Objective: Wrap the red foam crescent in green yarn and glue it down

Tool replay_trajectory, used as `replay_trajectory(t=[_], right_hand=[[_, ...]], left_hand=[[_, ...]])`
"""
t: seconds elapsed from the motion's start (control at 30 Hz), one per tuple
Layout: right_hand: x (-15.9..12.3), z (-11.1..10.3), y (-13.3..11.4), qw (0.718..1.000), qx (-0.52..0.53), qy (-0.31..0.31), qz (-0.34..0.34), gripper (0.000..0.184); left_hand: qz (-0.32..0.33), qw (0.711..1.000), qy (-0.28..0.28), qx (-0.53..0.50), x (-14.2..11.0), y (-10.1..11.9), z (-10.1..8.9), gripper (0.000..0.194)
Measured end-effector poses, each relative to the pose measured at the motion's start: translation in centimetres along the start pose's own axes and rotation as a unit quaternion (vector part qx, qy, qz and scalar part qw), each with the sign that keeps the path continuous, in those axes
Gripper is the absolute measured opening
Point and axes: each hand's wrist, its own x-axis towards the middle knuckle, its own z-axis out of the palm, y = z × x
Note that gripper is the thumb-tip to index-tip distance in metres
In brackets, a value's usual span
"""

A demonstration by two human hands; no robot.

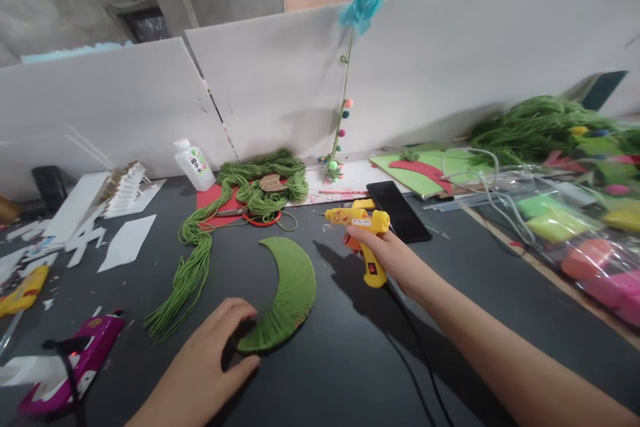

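My right hand (377, 250) grips a yellow hot glue gun (374, 263) above the table, its nozzle pointing left and its black cord trailing toward me. On the dark tabletop in the middle lies a green crescent moon shape (297, 280), which looks wrapped in yarn. My left hand (215, 353) rests by the crescent's lower tip, thumb and fingers spread around it; whether they touch it I cannot tell. Behind and left of the crescent is a hank of green yarn (193, 260), with scissors (227, 215) partly under it.
A black phone (399, 210) lies behind the glue gun. A white bottle (194, 165) stands by the partition. A flower stem with a blue bloom (367, 0) leans there. Paper scraps and a purple device (80, 360) sit left; plastic-wrapped craft materials (575, 227) are at right.
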Motion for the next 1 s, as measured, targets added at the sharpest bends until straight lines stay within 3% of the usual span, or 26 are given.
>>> replay_trajectory(t=[0.07,0.2,0.37,0.53,0.73,0.83,0.9,1.0], right_hand=[[0.8,0.1,0.8,1.000,-0.028,-0.002,0.012,0.032],[2.0,0.0,1.9,0.995,-0.092,-0.021,0.035,0.034],[2.7,-1.2,1.7,0.971,-0.221,-0.039,0.081,0.053],[1.4,-3.2,0.8,0.936,-0.317,-0.095,0.123,0.069],[0.0,-4.9,-0.2,0.907,-0.404,-0.042,0.115,0.068],[-1.1,-4.2,-1.2,0.872,-0.480,0.037,0.085,0.056],[-2.2,-2.3,-1.7,0.858,-0.511,0.048,0.026,0.044],[-3.5,1.9,-1.7,0.834,-0.526,-0.110,-0.127,0.021]], left_hand=[[0.031,0.999,0.019,0.034,-0.7,-0.4,1.0,0.033],[0.126,0.984,0.072,0.101,-1.4,-0.9,2.2,0.019],[0.276,0.928,0.183,0.172,-1.6,-1.4,2.9,0.019],[0.307,0.922,0.164,0.171,-1.7,-1.4,3.4,0.017],[0.248,0.954,0.134,0.100,-2.1,-2.3,2.8,0.015],[0.123,0.986,0.106,0.047,-2.2,-3.1,2.1,0.011],[0.013,0.998,0.055,0.022,-2.2,-3.3,1.7,0.016],[-0.089,0.996,-0.016,0.008,-2.1,-3.0,1.6,0.023]])
